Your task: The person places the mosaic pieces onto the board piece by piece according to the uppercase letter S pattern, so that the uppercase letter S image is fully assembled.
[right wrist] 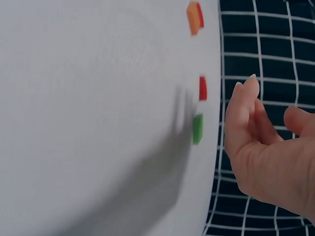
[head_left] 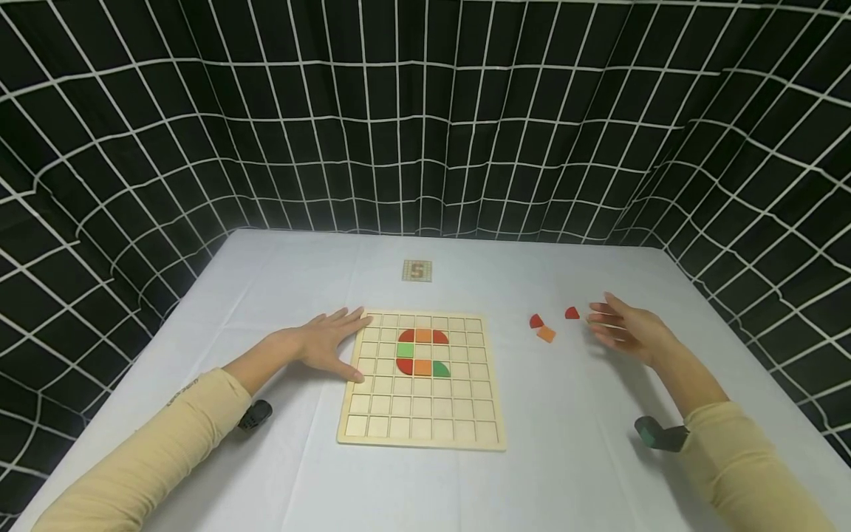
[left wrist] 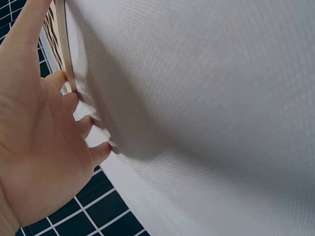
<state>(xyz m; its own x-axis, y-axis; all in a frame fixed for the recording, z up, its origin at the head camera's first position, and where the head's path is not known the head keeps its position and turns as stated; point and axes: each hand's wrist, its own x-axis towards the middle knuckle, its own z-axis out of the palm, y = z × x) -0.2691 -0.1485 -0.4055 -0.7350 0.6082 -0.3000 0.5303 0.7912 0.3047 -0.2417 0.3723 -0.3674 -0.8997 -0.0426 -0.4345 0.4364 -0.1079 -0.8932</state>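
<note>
Resting with its fingers spread, the left hand [head_left: 326,341] touches the left edge of one wooden grid board [head_left: 425,428] at the middle of the head view. Its thumb lies at that edge, lower than the fingers, which reach the board's upper left corner. Seven pieces sit in the board's squares, above its middle. Three are red quarter-rounds [head_left: 405,366], two are orange squares [head_left: 423,367], one is a light green square [head_left: 405,350] and one is a darker green quarter-round [head_left: 441,369].

Raised above the white cloth [head_left: 565,458], right of centre in the head view, the right hand [head_left: 628,329] has its fingers loosely bent. Just left of it lie three loose pieces: two red ones [head_left: 572,313] and one orange square [head_left: 547,334], the orange one close beside the left red one. The right wrist view shows four loose pieces down its right half, adding one green piece [right wrist: 197,129] below the others.

One small card [head_left: 417,270] with a reddish figure lies near the upper middle, beyond the board. Two tan sleeves [head_left: 159,451] enter from the lower corners, with one dark device [head_left: 255,415] near the left wrist and another [head_left: 660,436] by the right.
</note>
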